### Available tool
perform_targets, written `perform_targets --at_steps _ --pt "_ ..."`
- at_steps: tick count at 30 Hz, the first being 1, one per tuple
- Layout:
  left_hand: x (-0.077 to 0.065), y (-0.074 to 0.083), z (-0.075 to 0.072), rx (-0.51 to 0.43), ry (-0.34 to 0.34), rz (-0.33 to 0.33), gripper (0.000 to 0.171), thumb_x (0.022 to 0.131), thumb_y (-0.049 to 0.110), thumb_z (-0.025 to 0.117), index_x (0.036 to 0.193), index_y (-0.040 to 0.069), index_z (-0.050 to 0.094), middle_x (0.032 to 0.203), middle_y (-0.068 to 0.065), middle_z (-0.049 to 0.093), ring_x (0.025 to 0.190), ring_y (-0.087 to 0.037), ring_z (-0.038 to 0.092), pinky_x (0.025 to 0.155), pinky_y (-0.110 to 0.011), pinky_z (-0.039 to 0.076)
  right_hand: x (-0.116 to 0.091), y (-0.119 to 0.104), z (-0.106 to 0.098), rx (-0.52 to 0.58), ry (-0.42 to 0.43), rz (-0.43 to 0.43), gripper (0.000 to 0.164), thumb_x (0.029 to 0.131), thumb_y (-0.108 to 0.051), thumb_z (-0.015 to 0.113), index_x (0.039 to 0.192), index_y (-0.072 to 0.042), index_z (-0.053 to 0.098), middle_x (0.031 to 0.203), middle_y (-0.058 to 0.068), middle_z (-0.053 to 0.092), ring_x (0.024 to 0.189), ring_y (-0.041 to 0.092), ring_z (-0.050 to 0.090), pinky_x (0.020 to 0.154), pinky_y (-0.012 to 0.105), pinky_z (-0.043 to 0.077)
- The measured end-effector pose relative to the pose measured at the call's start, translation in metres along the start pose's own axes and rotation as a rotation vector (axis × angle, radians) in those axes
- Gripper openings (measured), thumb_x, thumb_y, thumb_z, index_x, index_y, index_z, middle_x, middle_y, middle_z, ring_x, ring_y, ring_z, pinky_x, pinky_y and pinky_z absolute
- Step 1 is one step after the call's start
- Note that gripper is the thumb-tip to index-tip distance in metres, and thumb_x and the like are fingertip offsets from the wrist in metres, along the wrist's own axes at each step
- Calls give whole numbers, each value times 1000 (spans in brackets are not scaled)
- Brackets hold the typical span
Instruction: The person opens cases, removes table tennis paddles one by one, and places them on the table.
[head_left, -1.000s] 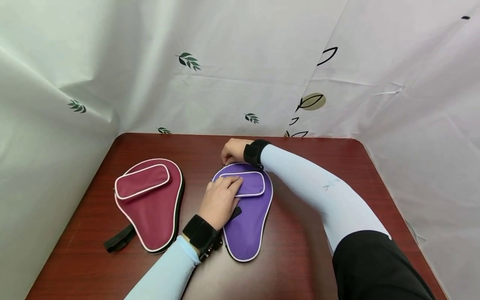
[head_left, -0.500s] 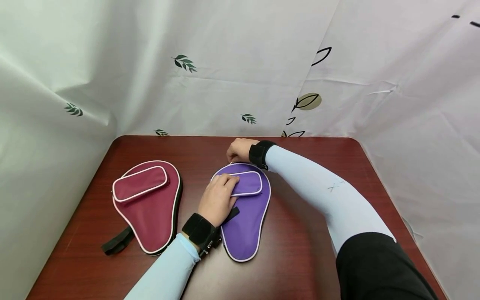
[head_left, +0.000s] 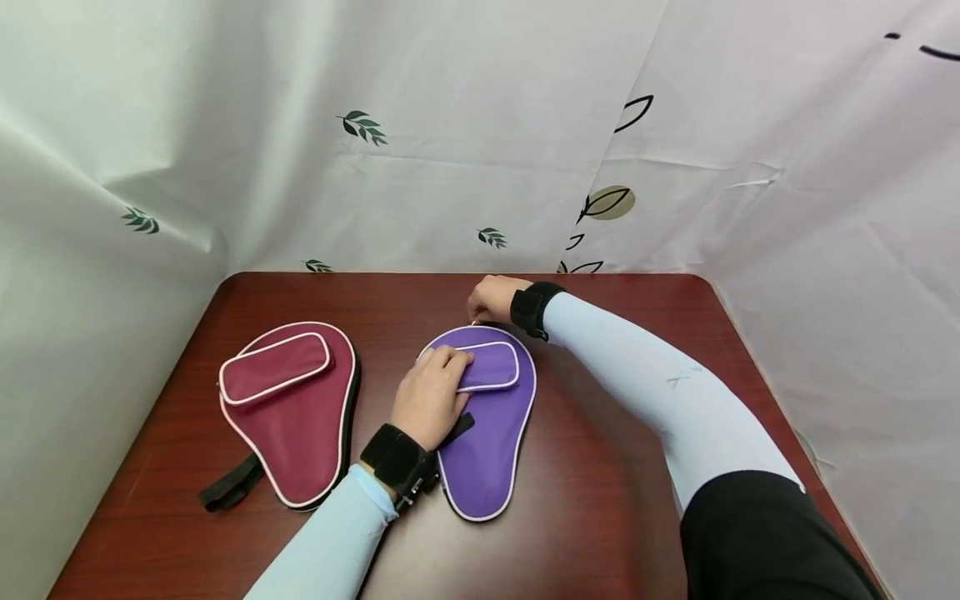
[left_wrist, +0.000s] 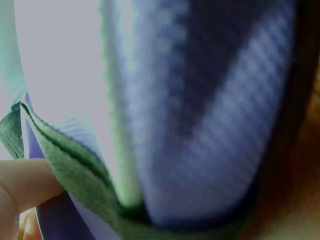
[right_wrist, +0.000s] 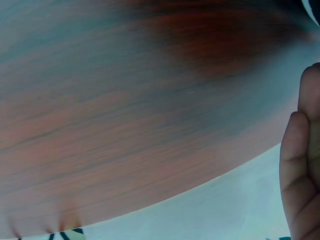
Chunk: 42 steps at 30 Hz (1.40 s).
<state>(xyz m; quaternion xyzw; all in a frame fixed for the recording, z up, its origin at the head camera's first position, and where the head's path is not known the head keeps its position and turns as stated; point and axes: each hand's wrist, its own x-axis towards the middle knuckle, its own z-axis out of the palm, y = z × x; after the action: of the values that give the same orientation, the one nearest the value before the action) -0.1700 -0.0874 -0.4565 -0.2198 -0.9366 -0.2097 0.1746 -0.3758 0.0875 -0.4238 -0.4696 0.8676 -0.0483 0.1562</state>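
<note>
A purple table tennis paddle case [head_left: 480,467] with white piping lies flat, its wide end away from me. My left hand [head_left: 431,396] holds its left side, fingers bent over the end of the front pocket [head_left: 495,365]. In the left wrist view, a finger touches the dark strap [left_wrist: 75,175], and a blurred purple zipper side [left_wrist: 170,150] fills much of the picture. At the far edge of the case, my right hand [head_left: 495,297] has curled fingers pinching the small zipper pull [head_left: 474,322]. The right wrist view catches only its curled fingers [right_wrist: 300,155].
To the left lies a maroon paddle case [head_left: 307,433] of the same shape, its black strap [head_left: 232,483] sticking out. Both cases are on a reddish-brown wooden table [head_left: 585,517]. A white curtain [head_left: 450,167] with leaf prints hangs behind and at the sides.
My right hand has slid to the right along the far edge of the purple case with the zipper pull. The left hand keeps its hold. The whole head view has shifted slightly.
</note>
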Motion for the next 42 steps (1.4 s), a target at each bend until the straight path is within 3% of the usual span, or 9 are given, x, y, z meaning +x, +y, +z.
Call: perform_targets --at_steps 13,21,31,42 --pt "0 1 -2 -16 8 -43 49 81 7 93 126 10 76 118 -6 71 115 -30 66 81 -53 62 -23 7 5 -6 20 56 10 102 -11 79 93 -15 80 89 -5 74 83 13 66 79 33 55" --pt "1 1 -2 -11 2 -56 49 82 9 94 127 11 76 119 -6 71 116 -30 66 82 -53 62 -34 13 7 9 33 81 8 104 -11 77 100 -15 83 96 -3 77 90 14 70 84 35 58" --pt "3 1 -3 -16 -39 -84 50 83 12 95 129 13 76 122 -6 71 118 -28 67 81 -53 63 -48 17 12 -3 32 82 9 103 -9 76 97 -14 81 94 -3 76 88 15 69 84 37 58" --pt "5 -2 -3 -1 -42 -95 49 82 14 96 126 14 76 117 -5 70 113 -27 67 77 -52 63 -64 18 18 -27 33 84 10 102 -8 77 94 -15 80 90 -4 73 83 15 65 81 39 57"
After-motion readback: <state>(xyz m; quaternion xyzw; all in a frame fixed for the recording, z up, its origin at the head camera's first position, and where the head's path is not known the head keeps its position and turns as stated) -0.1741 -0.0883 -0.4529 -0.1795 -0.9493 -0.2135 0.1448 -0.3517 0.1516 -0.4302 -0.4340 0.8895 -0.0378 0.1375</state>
